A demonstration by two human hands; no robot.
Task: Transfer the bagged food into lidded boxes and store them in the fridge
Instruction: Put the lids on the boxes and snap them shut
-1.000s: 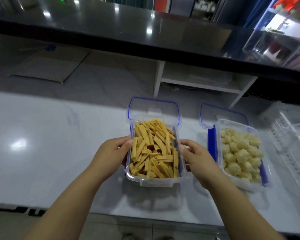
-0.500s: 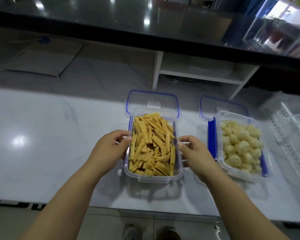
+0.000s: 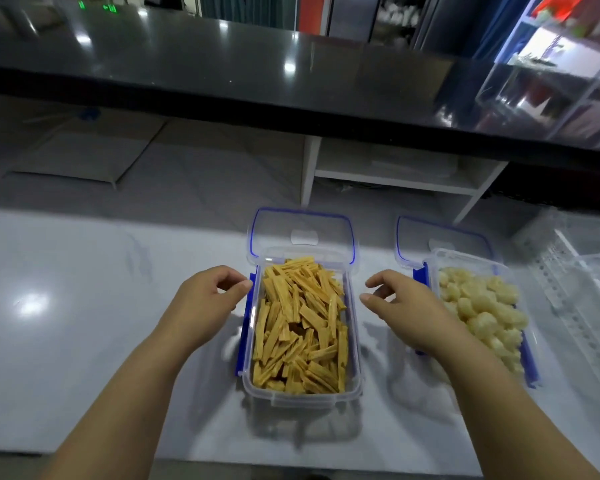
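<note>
Half a second ago both hands were clasped on the long sides of the box of yellow strips (image 3: 300,398). Now I have let go. My left grip (image 3: 208,303) is released, with the fingers loosely curled and holding nothing. Its thumb tip is just beside the top of the box's blue side clip (image 3: 245,327), and I cannot tell whether it touches. My right grip (image 3: 406,306) is also released and has drawn clear of the box's right wall, fingers bent and empty. It now hangs between this box and the second box (image 3: 465,258), partly covering that box's near-left corner.

The box of yellow strips has not been lifted. It stands upright on the white surface (image 3: 66,306), filled with yellow strips (image 3: 298,327), its clear lid (image 3: 302,233) lying open behind it. The second box stands to its right, well apart from it and likewise uncovered. It holds pale round pieces (image 3: 482,306), with its own lid (image 3: 440,233) behind it. A clear plastic rack (image 3: 586,289) lies at the surface's far right.
</note>
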